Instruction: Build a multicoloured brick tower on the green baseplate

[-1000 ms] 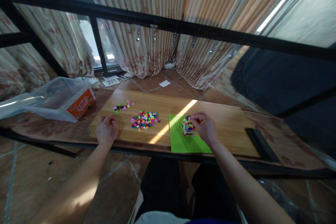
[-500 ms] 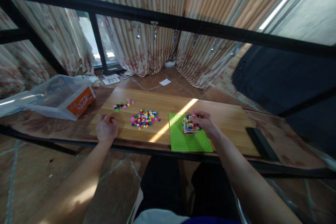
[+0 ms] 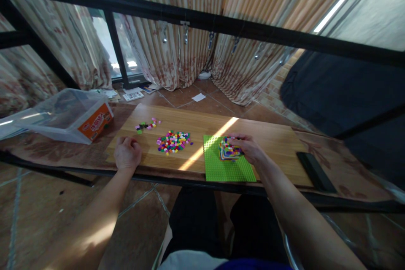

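A hollow-looking block of stacked multicoloured toy bricks [image 3: 228, 155] stands on a bright green studded baseplate [image 3: 218, 172]. My right hand [image 3: 249, 148] reaches over it from the right, thumb and fingers closed against its top layers. Whether a loose brick sits between those fingertips is hidden. My left hand [image 3: 127, 153] rests curled in a loose fist near the front left of the wooden board [image 3: 196, 123], and no object shows in it. Between the hands lies a pile of small loose bricks [image 3: 174, 142]. Behind it is a smaller scatter of mostly pink, black and green bricks [image 3: 147, 125].
A clear plastic tub [image 3: 68, 120] with an orange label stands left of the board. A dark elongated object [image 3: 315, 172] lies at the right end. Black metal bars [image 3: 202, 25] cross in front of striped curtains. A sunlight strip crosses the board.
The view has shifted slightly. My right hand stays at the top of the brick stack, its fingers drawn a little closer over it. My left fist stays put.
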`<state>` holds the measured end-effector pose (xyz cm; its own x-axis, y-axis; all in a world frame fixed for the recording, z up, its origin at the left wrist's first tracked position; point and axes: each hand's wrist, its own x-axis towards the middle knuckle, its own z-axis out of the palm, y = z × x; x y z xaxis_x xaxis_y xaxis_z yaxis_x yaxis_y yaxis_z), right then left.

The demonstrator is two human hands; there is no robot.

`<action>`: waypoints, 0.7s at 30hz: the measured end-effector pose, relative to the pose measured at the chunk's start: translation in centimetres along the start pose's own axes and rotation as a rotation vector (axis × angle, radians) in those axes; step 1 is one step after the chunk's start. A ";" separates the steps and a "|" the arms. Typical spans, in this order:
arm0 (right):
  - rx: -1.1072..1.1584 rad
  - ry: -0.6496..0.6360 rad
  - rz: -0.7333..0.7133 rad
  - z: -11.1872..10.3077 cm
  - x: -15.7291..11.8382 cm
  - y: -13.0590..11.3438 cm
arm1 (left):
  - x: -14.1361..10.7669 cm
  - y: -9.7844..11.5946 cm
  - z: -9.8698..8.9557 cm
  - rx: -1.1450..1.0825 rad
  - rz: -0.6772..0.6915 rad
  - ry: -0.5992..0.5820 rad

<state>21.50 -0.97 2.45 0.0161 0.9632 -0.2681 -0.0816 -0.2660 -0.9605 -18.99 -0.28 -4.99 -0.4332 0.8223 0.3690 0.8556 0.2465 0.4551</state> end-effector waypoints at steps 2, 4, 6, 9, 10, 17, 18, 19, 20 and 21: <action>0.002 -0.003 0.001 -0.1 0.0 -0.1 | -0.1 0.1 -0.1 0.005 -0.002 0.003; 0.004 0.006 0.002 -0.1 0.1 -0.1 | -0.1 0.2 -0.2 0.009 -0.005 -0.001; 0.000 0.008 -0.001 0.0 0.1 0.0 | -0.1 0.2 -0.2 0.016 -0.002 -0.010; -0.013 -0.005 -0.020 0.1 0.1 0.1 | 0.0 0.1 -0.2 0.023 0.005 -0.010; -0.018 -0.014 -0.027 0.1 0.0 0.2 | 0.0 0.0 -0.1 0.022 0.010 -0.008; -0.060 0.239 -0.262 0.2 -0.9 -0.6 | 0.1 -0.2 0.2 0.032 0.012 -0.002; -0.089 0.324 -0.346 0.5 -1.3 -0.9 | 0.1 -0.2 0.2 0.034 0.008 -0.005; -0.121 0.393 -0.427 1.0 -1.8 -1.3 | 0.1 -0.2 0.2 0.036 0.003 -0.007; -0.157 0.433 -0.492 1.7 -2.3 -1.5 | 0.1 -0.2 0.2 0.037 0.000 -0.009; -0.188 0.439 -0.533 2.6 -3.0 -1.7 | 0.1 -0.2 0.2 0.035 -0.003 -0.009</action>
<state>18.97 -3.29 5.06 0.4084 0.8707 0.2740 0.2217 0.1965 -0.9551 -19.11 -0.13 -5.24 -0.4329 0.8262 0.3604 0.8641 0.2665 0.4270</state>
